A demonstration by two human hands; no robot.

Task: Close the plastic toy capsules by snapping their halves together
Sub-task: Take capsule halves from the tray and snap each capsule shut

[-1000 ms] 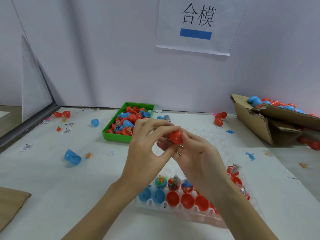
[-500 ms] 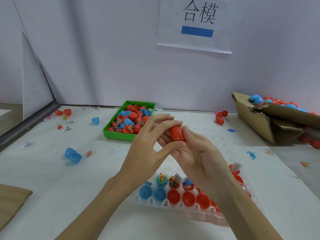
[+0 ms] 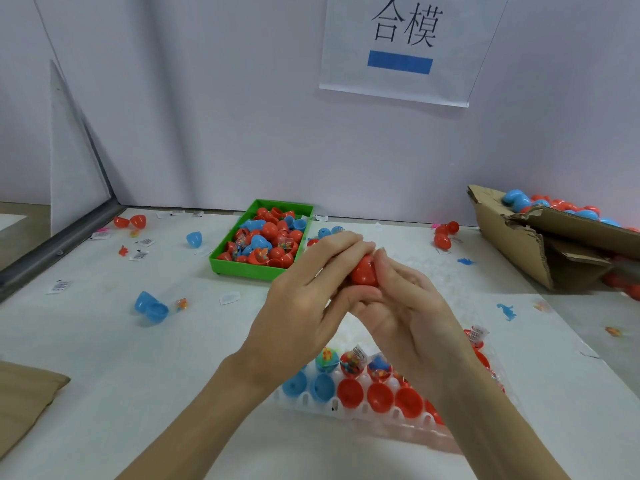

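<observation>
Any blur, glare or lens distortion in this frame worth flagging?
Head view: lighting soft and even, no glare; red capsule and both hands stay sharp; wide-angle bending shows toward the edges, where the cardboard box looks slightly smeared.

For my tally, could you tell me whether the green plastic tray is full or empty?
Full: the green plastic tray is heaped with red and blue capsule pieces.
</observation>
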